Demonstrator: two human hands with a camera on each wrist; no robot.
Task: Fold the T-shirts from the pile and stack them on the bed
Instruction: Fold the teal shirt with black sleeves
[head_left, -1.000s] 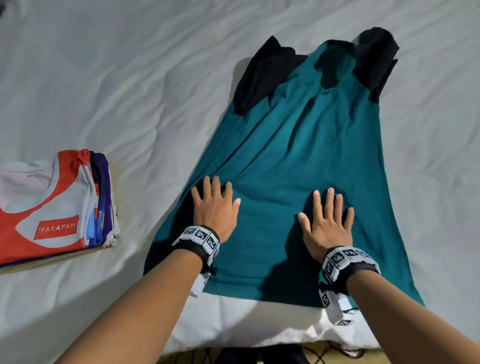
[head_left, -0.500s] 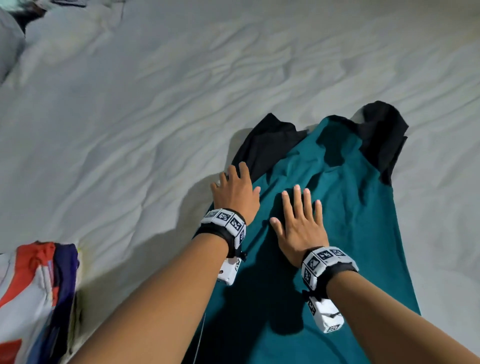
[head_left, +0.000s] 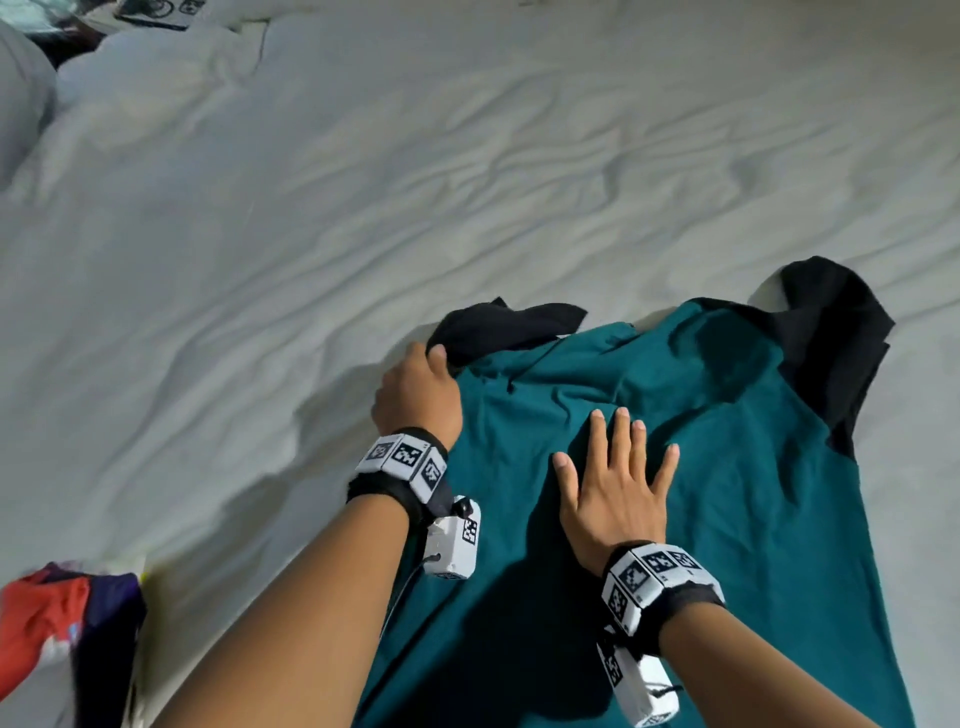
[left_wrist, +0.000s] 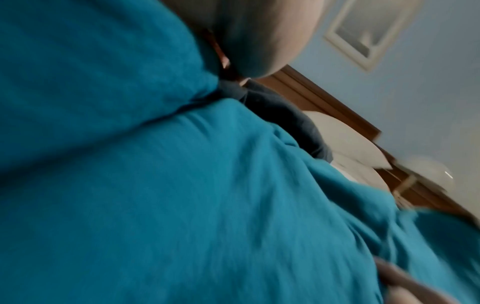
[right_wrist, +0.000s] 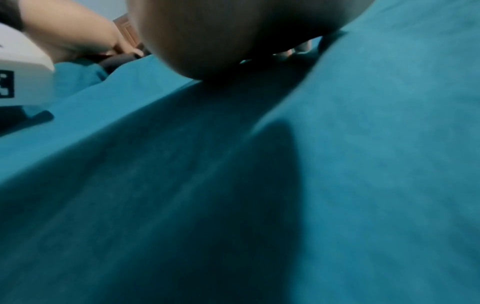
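Change: both hands have slid from the hem up toward the sleeves; smoothing is ending, sleeve fold is likely starting.
Left hand (head_left: 418, 392): fingers curling around the black left sleeve (head_left: 498, 327).
Right hand (head_left: 618, 486): flat, fingers spread, pressing the tee (head_left: 727, 493).
Tee: lying on the bed (head_left: 363, 208), stack (head_left: 67, 618) at 8 o'clock.
Views: left wrist alone is showing a headboard (left_wrist: 337, 107).
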